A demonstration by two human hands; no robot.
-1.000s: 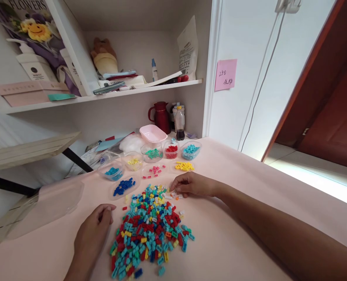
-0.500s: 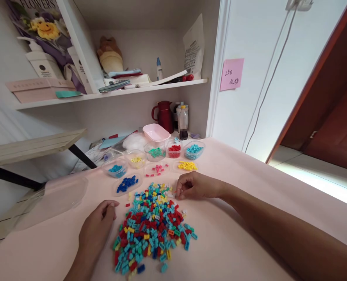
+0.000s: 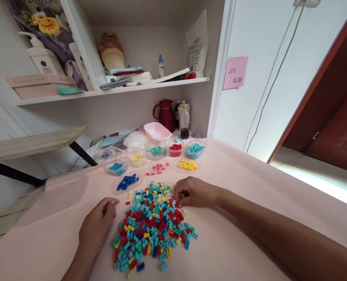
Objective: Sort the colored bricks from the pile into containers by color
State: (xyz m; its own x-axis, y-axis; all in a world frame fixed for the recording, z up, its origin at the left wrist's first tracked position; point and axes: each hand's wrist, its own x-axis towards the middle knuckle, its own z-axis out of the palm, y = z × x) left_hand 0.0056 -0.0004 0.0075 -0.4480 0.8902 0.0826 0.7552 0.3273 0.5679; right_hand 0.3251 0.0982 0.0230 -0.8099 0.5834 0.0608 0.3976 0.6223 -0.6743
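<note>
A heap of mixed small toy building bricks [image 3: 152, 226] lies on the pink tabletop in front of me. My right hand [image 3: 195, 192] is at the heap's upper right edge, its fingers curled and pinched downward. The fingertips are beside red and white bricks, and whatever is between them is hidden. My left hand [image 3: 97, 222] rests on the table just left of the heap, its fingers curled in and the thumb against the index finger. No brick shows in it. A single red brick [image 3: 128, 203] lies near its fingertips.
Behind the heap stand clear containers of sorted bricks: dark blue [image 3: 127, 182], pink [image 3: 157, 169], yellow [image 3: 187, 165], red [image 3: 175, 149], green [image 3: 156, 151] and turquoise [image 3: 195, 149]. A pink tub [image 3: 157, 132], a red jug [image 3: 165, 116] and a bottle [image 3: 184, 123] stand farther back. A clear lid [image 3: 56, 199] lies left.
My right hand has moved slightly down and toward me along the heap's right edge, its fingers still curled. My left hand stays in place. The camera view has shifted a little.
</note>
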